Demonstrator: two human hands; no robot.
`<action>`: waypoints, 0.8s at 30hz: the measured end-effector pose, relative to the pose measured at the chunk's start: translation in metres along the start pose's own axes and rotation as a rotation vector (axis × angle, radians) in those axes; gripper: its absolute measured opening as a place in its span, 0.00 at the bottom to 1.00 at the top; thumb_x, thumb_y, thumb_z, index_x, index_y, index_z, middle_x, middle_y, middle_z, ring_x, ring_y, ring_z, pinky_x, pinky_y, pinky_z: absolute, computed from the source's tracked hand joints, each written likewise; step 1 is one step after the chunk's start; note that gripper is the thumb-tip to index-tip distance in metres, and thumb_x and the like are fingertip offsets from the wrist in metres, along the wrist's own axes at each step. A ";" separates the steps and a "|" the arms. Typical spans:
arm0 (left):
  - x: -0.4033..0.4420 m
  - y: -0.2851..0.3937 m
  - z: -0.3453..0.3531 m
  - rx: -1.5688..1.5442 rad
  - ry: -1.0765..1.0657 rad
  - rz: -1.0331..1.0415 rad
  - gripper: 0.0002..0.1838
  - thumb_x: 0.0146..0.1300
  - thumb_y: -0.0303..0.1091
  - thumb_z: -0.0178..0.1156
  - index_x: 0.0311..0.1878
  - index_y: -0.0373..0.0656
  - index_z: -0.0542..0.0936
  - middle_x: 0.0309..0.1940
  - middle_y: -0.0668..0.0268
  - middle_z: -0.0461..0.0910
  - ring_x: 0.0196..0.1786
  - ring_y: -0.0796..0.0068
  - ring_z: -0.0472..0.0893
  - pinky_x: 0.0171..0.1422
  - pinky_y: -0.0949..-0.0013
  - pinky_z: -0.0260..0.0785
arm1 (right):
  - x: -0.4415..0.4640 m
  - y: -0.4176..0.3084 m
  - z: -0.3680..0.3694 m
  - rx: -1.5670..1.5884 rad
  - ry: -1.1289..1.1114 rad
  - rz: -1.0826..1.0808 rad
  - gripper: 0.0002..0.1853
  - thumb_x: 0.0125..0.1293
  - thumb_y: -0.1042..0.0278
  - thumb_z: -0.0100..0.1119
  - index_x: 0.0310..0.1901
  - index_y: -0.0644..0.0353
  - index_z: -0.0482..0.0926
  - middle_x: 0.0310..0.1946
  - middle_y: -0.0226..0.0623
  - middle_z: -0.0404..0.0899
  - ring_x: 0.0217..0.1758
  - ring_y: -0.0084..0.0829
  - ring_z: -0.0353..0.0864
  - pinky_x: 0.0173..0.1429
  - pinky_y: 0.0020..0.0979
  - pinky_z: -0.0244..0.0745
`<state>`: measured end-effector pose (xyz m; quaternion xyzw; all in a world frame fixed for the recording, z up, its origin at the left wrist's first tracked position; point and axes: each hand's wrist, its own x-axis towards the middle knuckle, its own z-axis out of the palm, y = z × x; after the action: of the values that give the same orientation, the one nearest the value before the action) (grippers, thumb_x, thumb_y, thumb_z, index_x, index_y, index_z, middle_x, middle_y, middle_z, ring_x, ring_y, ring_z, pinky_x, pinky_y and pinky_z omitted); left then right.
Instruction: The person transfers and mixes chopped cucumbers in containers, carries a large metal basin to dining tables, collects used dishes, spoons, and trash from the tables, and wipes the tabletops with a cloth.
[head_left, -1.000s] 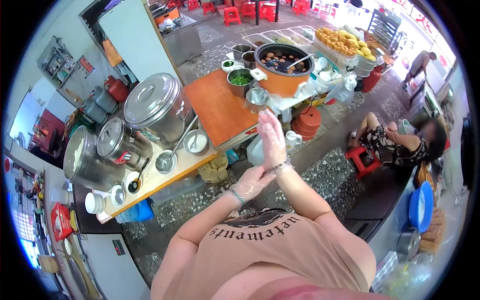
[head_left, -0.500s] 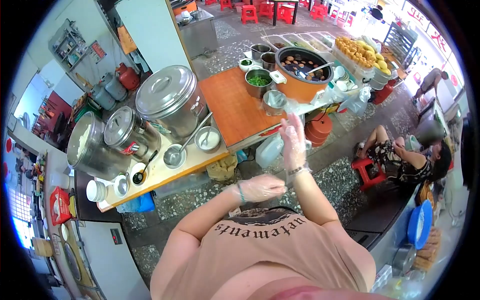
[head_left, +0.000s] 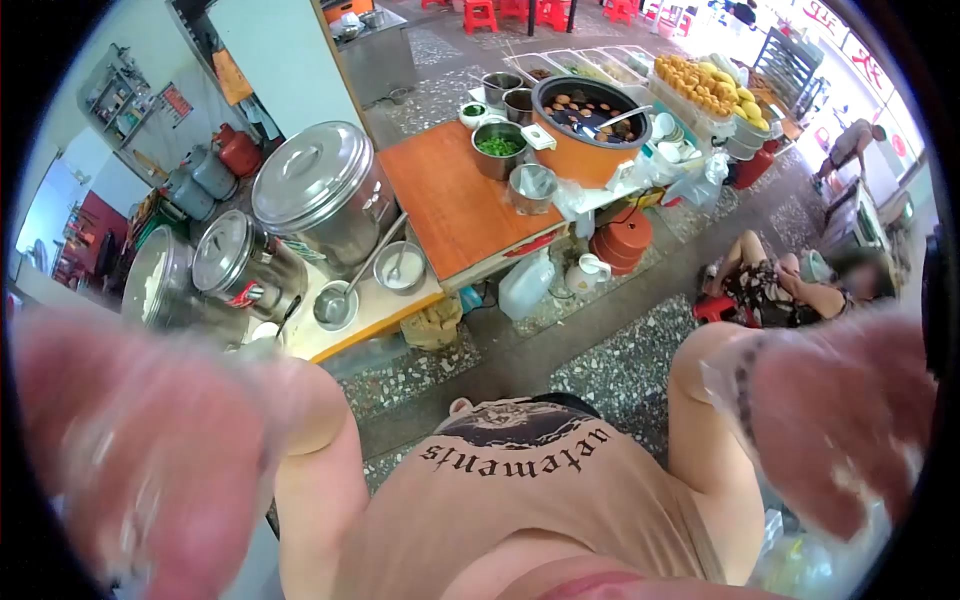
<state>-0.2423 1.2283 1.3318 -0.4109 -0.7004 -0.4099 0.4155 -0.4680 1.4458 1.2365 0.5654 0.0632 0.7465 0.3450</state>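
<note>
My left hand [head_left: 150,440], in a clear plastic glove, is raised close to the camera at the left edge. It hides part of the counter's left end, and its fingers are smeared by motion. On the opposite side my right hand [head_left: 835,410] is up near the camera too, gloved and blurred, with a dark bead bracelet [head_left: 743,378] at the wrist. I cannot make out anything held in either hand. Both are well apart, one on each side of my brown shirt [head_left: 520,490].
A counter holds lidded steel pots [head_left: 315,180], a ladle in a bowl [head_left: 335,305] and a bowl of white powder or paste [head_left: 400,267]. An orange cooker [head_left: 590,160] with eggs in dark liquid stands beside chopped greens [head_left: 498,147]. A seated person [head_left: 775,285] is at right.
My hands were together in front of me, the right upright and the left near its wrist. They have spread apart and risen toward the camera. The view has shifted slightly.
</note>
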 end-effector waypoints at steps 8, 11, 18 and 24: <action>0.004 -0.014 0.027 -0.621 -0.207 -0.067 0.11 0.54 0.21 0.61 0.23 0.48 0.72 0.27 0.76 0.75 0.36 0.86 0.77 0.48 0.79 0.70 | 0.069 -0.029 0.014 -0.276 -0.520 -0.081 0.18 0.64 0.53 0.49 0.49 0.53 0.77 0.48 0.40 0.74 0.54 0.36 0.70 0.60 0.47 0.60; 0.003 -0.019 0.026 -0.607 -0.217 -0.083 0.08 0.55 0.23 0.60 0.25 0.48 0.73 0.28 0.75 0.75 0.36 0.85 0.77 0.48 0.78 0.70 | 0.078 -0.033 0.020 -0.311 -0.586 -0.110 0.18 0.64 0.54 0.49 0.49 0.54 0.77 0.47 0.40 0.74 0.53 0.35 0.71 0.60 0.46 0.61; 0.000 -0.037 0.025 -0.603 -0.228 -0.100 0.04 0.57 0.29 0.59 0.28 0.47 0.75 0.32 0.72 0.76 0.38 0.81 0.77 0.49 0.75 0.70 | 0.090 -0.038 0.024 -0.364 -0.667 -0.152 0.16 0.65 0.58 0.50 0.48 0.56 0.77 0.46 0.39 0.76 0.52 0.35 0.73 0.59 0.43 0.64; -0.006 -0.049 0.029 -0.587 -0.278 -0.090 0.04 0.59 0.33 0.58 0.32 0.46 0.76 0.35 0.69 0.77 0.39 0.78 0.78 0.49 0.73 0.71 | 0.091 -0.047 0.022 -0.355 -0.725 -0.186 0.14 0.65 0.62 0.50 0.47 0.58 0.77 0.45 0.39 0.77 0.50 0.34 0.74 0.58 0.40 0.66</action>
<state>-0.2922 1.2379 1.3061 -0.5336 -0.6197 -0.5524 0.1612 -0.4386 1.5275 1.2945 0.7152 -0.1414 0.4640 0.5032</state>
